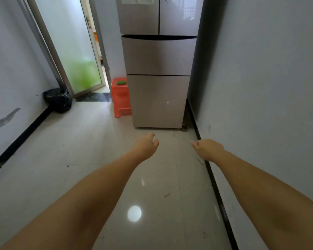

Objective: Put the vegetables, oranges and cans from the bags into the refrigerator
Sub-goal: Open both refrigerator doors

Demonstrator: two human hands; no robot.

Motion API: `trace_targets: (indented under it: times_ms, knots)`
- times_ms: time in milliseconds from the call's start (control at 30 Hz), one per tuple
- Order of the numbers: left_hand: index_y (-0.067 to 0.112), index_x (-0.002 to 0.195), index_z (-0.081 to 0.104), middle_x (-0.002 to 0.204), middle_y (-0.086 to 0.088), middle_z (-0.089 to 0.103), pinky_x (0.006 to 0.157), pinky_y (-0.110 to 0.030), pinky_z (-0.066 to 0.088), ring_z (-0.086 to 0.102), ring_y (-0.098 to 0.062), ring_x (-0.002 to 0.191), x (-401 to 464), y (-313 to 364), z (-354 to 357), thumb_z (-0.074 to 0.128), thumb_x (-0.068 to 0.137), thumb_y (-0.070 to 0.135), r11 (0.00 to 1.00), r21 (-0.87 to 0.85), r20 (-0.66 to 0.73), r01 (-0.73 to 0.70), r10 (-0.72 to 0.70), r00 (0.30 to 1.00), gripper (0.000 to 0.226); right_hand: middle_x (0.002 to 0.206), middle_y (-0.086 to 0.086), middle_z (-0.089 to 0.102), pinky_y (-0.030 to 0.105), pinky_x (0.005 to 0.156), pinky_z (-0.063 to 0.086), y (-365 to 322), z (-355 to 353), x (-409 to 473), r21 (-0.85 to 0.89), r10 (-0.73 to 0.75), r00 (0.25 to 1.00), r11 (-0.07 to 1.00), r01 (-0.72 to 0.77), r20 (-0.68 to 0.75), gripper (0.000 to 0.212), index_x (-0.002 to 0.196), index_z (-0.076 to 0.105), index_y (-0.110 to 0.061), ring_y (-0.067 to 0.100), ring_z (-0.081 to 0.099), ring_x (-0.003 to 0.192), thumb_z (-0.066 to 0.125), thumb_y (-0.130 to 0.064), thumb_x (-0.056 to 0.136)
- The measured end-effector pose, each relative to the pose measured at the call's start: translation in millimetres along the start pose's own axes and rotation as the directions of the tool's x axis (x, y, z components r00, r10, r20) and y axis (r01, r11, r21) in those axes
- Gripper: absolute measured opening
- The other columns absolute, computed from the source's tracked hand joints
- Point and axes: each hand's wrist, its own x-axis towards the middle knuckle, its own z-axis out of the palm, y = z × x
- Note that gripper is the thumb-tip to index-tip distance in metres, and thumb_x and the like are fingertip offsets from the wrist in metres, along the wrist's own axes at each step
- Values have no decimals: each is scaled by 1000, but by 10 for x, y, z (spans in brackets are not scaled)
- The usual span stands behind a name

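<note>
Right, both hands out front and holding nothing, left hand (146, 144) and right hand (207, 148) loosely curled over the floor (79, 150), refrigerator (158, 56) ahead fully closed, no bags in view, so best pull the upper doors wide first.

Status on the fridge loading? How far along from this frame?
Done: nothing I can confirm; the refrigerator has every door and drawer shut, so its contents are hidden. In hand: nothing; left hand and right hand are both empty, held out over the floor short of it. Left: no bags, oranges or cans in view. Only a small green item sits on the orange stool beside it.
</note>
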Motion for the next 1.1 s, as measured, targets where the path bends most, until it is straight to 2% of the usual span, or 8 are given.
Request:
trace_targets:
  times_ms: [167, 300, 400, 533, 667, 833, 933, 1100]
  knots:
    - [9, 135, 44, 122, -14, 58, 87, -35, 44, 57, -29, 107, 958, -48, -160, 38, 99, 32, 1000, -5, -6, 21, -21, 1000, 43, 132, 18, 55, 42, 102, 41, -107, -358, 1001, -6, -57, 998, 998, 57, 0, 61, 126, 56, -7, 32, 53, 118, 17, -47, 100]
    - [9, 118, 52, 113, -15, 61, 83, -38, 47, 58, -31, 100, 1961, -228, -338, 39, 98, 35, 999, 30, -58, 35, -33, 998, 36, 109, 14, 63, 40, 87, 47, -376, -616, 1910, -37, -116, 993, 993, 115, -22, 57, 108, 61, -9, 30, 58, 97, 19, -47, 100]
    - [9, 120, 50, 116, -15, 60, 85, -40, 47, 58, -32, 104, 2765, -180, -543, 38, 98, 36, 994, 102, -58, -44, 50, 997, 37, 103, 13, 63, 40, 86, 49, -563, -889, 2634, -24, -111, 993, 994, 110, -38, 55, 99, 60, -10, 31, 59, 94, 20, -47, 101]
    - [12, 123, 51, 120, -12, 58, 86, -38, 45, 56, -30, 109, 3857, 2, -1044, 37, 98, 38, 979, 121, -49, -162, 169, 984, 39, 109, 14, 63, 41, 90, 48, -764, -1501, 3572, 52, -53, 993, 997, 58, -110, 57, 108, 62, -9, 31, 59, 101, 21, -48, 100]
    - [10, 119, 57, 118, -12, 62, 86, -34, 45, 58, -28, 106, 4888, 110, -1404, 38, 99, 35, 985, -63, -76, -160, 155, 985, 37, 85, 7, 58, 40, 84, 49, -837, -2005, 4331, 196, -25, 986, 979, 58, -165, 48, 81, 53, -17, 27, 59, 88, 22, -47, 100]
    - [6, 119, 59, 121, -14, 62, 94, -34, 45, 57, -29, 112, 5999, 312, -1421, 39, 99, 34, 972, -199, -63, -127, 117, 991, 39, 93, 13, 66, 43, 82, 53, -731, -2432, 5322, 349, 60, 975, 937, 19, -212, 55, 94, 61, -9, 28, 64, 85, 23, -47, 101]
    - [3, 115, 60, 117, -14, 63, 90, -33, 43, 57, -30, 109, 6685, 466, -1492, 39, 100, 33, 959, -243, -87, -149, 131, 987, 40, 92, 14, 67, 43, 81, 53, -651, -2721, 5958, 414, 73, 966, 910, 38, -249, 54, 96, 63, -8, 27, 63, 80, 25, -46, 101]
    - [0, 103, 63, 103, -16, 67, 80, -35, 48, 62, -30, 93, 7769, 719, -1768, 40, 100, 33, 870, -472, -154, -143, 79, 985, 40, 87, 5, 63, 33, 69, 52, -581, -3324, 6927, 568, 50, 968, 816, 102, -246, 47, 111, 59, -7, 20, 62, 76, 28, -41, 102]
